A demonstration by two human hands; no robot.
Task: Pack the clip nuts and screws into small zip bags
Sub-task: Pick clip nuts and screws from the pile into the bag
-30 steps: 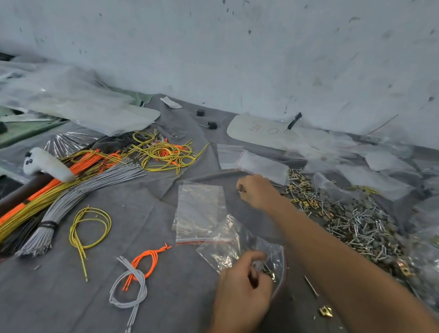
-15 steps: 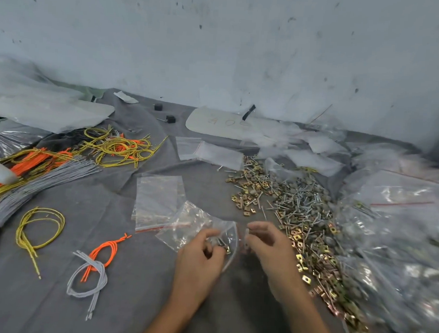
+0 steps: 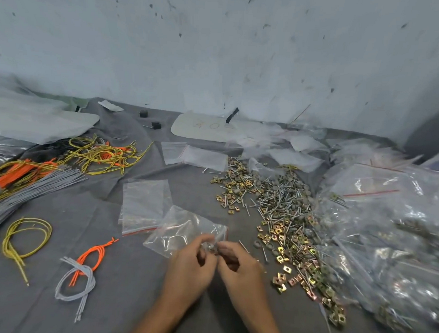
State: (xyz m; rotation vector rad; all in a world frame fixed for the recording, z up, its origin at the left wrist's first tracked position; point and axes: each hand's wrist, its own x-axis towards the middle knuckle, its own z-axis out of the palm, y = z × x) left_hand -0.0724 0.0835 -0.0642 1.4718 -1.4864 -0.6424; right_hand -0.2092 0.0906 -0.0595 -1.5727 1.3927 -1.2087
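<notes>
Pinching the mouth of a small zip bag (image 3: 185, 230) with both hands, near the middle of the grey cloth (image 3: 132, 301). Left hand (image 3: 187, 273) and right hand (image 3: 242, 273) meet fingertip to fingertip, each grip curled tight on the bag's near edge. That spot is blurry, so I can't tell if any hardware sits between the fingers. The bag lies crumpled, stretching away to the left, and its far corner overlaps a flat empty zip bag (image 3: 142, 200). A loose pile of screws (image 3: 279, 201) and gold clip nuts (image 3: 282, 257) runs just right of the hands, not touching them. Filled bags (image 3: 387, 224) are heaped further right. Off to the left there's a yellow wire loop (image 3: 24, 236), plus orange wires (image 3: 96, 254) and grey wires (image 3: 87, 270) crossed over each other.
</notes>
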